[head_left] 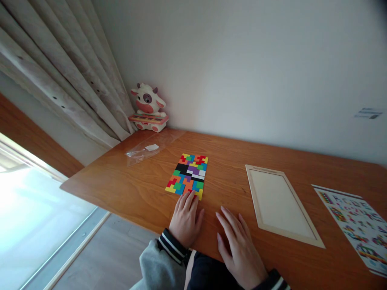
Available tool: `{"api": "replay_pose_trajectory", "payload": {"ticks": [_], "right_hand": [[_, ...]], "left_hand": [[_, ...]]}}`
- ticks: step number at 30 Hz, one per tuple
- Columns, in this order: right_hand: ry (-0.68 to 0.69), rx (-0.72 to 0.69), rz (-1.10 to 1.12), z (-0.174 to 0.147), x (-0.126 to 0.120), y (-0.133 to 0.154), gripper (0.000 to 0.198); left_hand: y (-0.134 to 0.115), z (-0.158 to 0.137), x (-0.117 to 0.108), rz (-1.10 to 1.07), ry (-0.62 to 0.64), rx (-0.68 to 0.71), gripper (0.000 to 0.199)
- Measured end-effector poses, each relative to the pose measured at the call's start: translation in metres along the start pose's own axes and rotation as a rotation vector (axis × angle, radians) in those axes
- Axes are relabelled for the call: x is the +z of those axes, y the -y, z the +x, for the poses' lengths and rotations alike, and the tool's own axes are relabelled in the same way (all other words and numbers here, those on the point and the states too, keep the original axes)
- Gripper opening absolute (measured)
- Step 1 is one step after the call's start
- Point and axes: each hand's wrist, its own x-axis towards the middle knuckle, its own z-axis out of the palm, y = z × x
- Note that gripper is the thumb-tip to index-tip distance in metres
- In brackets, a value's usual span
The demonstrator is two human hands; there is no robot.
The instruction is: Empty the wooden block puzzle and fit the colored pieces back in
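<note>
A block of colourful puzzle pieces [189, 173], fitted into a tall rectangle, lies on the wooden table. My left hand [185, 215] is at its near edge, fingers stretched out and their tips touching or just over the lowest pieces. To the right of it, my right hand [238, 243] hovers over or rests on the tabletop with its fingers apart and nothing in them. Further right lies a shallow wooden puzzle tray [290, 237] with a pale bare base.
A printed pattern sheet [353, 225] lies at the far right. Behind the puzzle, a clear plastic bag [142, 152] lies near a cow toy with a keyboard [149, 108]. The wooden table [223, 151] meets the wall at the back; a curtain [69, 76] hangs at left.
</note>
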Motion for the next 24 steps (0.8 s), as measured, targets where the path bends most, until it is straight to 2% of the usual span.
{"api": "replay_pose_trajectory", "payload": {"ticks": [6, 14, 20, 24], "right_hand": [[0.080, -0.027, 0.050, 0.013, 0.004, 0.002, 0.053], [0.098, -0.053, 0.128, 0.011, -0.005, -0.007, 0.059], [0.065, 0.099, 0.058, -0.005, -0.014, -0.037, 0.058], [0.018, 0.214, -0.001, -0.023, -0.018, -0.060, 0.055]], "left_hand": [[-0.007, -0.001, -0.007, -0.027, 0.111, 0.072, 0.036], [-0.025, -0.001, -0.010, -0.043, 0.238, 0.203, 0.044], [-0.056, 0.001, 0.000, -0.071, 0.287, 0.206, 0.048], [-0.081, 0.010, 0.008, -0.084, 0.333, 0.265, 0.048]]}}
